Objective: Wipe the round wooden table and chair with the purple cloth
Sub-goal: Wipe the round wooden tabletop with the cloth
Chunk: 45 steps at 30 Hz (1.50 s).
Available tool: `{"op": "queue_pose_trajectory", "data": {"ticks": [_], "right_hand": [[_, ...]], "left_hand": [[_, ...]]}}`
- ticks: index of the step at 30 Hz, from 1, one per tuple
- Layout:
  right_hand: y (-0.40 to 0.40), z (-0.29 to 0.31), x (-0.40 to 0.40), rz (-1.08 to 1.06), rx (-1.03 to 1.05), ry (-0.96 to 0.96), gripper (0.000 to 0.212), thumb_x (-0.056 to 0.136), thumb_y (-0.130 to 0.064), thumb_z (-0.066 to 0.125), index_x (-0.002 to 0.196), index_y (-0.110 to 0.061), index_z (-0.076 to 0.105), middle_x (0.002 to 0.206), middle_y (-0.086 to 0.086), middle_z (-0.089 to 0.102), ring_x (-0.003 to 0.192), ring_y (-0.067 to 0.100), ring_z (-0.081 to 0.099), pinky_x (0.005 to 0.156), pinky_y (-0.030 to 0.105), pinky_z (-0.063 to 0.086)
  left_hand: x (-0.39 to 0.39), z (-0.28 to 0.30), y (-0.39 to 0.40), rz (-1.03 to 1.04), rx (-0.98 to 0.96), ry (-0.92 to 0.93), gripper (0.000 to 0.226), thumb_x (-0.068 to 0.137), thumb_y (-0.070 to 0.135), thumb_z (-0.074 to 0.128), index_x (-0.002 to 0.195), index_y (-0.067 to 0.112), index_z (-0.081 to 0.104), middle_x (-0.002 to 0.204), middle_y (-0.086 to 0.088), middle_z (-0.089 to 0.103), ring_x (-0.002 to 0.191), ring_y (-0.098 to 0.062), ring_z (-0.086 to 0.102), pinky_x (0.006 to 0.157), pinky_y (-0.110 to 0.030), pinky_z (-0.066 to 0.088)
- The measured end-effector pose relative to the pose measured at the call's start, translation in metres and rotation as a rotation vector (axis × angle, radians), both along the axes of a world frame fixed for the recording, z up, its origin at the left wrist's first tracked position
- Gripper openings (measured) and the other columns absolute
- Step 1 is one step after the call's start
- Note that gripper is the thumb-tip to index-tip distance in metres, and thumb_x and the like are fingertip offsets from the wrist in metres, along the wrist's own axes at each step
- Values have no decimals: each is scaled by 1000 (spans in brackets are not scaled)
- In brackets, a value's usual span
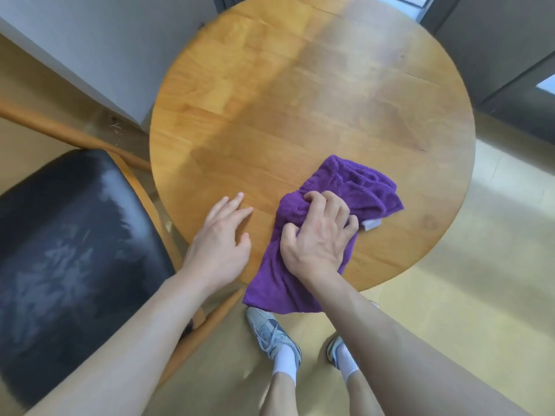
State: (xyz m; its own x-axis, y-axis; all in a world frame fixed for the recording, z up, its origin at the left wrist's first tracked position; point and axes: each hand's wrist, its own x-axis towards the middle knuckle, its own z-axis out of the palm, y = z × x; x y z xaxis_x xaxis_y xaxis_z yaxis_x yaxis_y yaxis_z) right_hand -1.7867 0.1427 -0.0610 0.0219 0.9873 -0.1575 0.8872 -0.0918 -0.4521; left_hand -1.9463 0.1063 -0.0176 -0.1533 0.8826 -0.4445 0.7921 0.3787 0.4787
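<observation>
Right hand (318,232) gripped bunched purple cloth (336,211) on round wooden desk (300,100) near its 6 o'clock edge, cloth end overhanging. Left hand (220,235) lay flat beside it at 9 o'clock. Black-seated chair (75,250) at desk's 8 o'clock.

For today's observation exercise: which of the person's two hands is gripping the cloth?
The right hand: its fingers are curled into the bunched purple cloth on the table. The left hand lies open on bare wood beside it, holding nothing.
</observation>
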Motion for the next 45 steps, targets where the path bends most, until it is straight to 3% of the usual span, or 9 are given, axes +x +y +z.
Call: {"op": "queue_pose_trajectory", "data": {"ticks": [6,13,18,21,26,29,33,42,45], "right_hand": [[31,26,-27,175,-256,435,72,77,-31,38,147,-22,52,151,-7,40,143,13,27,119,38,12],[80,48,12,154,-590,762,68,72,-21,42,136,-20,65,137,-11,63,130,-1,52,118,32,36],[113,43,27,397,-574,626,63,70,-14,43,127,-19,70,122,-12,70,104,-7,64,95,16,48],[133,40,28,595,-497,510,58,75,-5,46,127,-17,68,115,-8,70,85,-3,65,81,17,50],[168,37,35,948,-69,299,53,71,-19,40,113,-14,71,116,-2,67,107,26,56,91,40,49],[188,23,40,1101,-31,146,67,82,-29,37,146,-17,51,157,1,44,145,27,34,119,39,26],[190,-2,30,1310,-75,-28,75,93,-39,27,165,-21,12,173,-4,1,158,16,-10,128,42,-6],[275,-14,24,1020,70,-51,77,91,-40,34,163,-17,17,172,2,8,159,20,0,128,44,-4],[285,-20,29,991,69,-160,80,93,-47,31,164,-14,15,173,4,6,159,20,-1,128,46,-1]], "left_hand": [[9,2,-19,208,163,-13,43,94,20,64,136,18,59,134,5,60,127,-19,48,109,-35,40],[49,-12,-13,148,104,-33,81,86,42,75,154,38,32,151,9,24,139,-15,30,111,-39,40],[44,-16,6,228,129,25,78,83,-2,64,149,35,47,144,10,33,125,-17,40,104,-45,46],[53,-12,23,543,177,240,78,76,-13,59,143,29,58,149,0,39,127,-25,40,106,-50,41],[119,-8,42,1139,109,224,72,88,24,67,154,19,37,166,-9,18,149,-37,19,121,-53,19],[135,-17,57,1329,12,98,91,91,66,51,162,25,12,172,-9,-1,157,-32,-3,125,-54,3],[124,-36,71,1238,-109,213,111,76,90,32,163,30,-2,171,-10,-10,156,-35,-15,124,-59,-7],[31,-45,58,573,13,372,110,74,82,42,163,30,5,172,-3,-10,157,-25,-20,126,-56,-3],[9,-36,69,637,99,427,124,68,83,49,163,19,2,172,-6,-13,157,-25,-18,128,-47,-7]]}}
